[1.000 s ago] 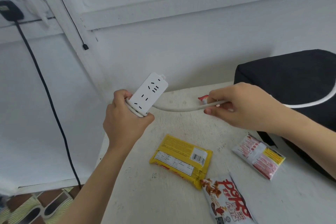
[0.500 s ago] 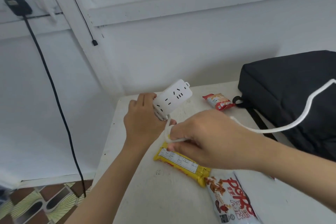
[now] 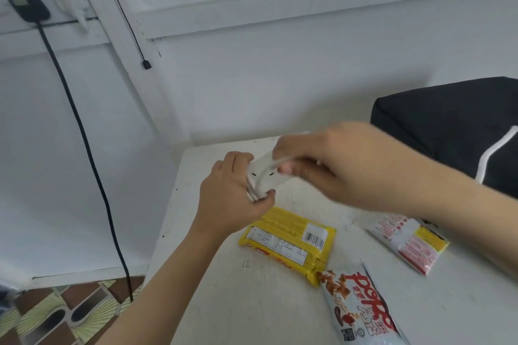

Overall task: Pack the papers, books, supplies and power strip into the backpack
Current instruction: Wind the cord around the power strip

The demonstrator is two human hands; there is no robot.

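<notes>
The left hand (image 3: 232, 200) has its grip round the power strip (image 3: 266, 181); at its 2 o'clock the right hand (image 3: 336, 166) pinches the cord (image 3: 490, 154) over the tabletop (image 3: 224, 302).

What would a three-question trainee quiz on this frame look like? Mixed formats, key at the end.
1. True or false: the power strip is already inside the backpack.
2. Which hand grips the power strip's body? A) left hand B) right hand C) neither
3. Fill in: the packet on the table nearest the left hand is ___ in colour.

Key:
1. False. It is held over the table, outside the backpack.
2. A. The right hand pinches the white cord instead.
3. Yellow.
</notes>
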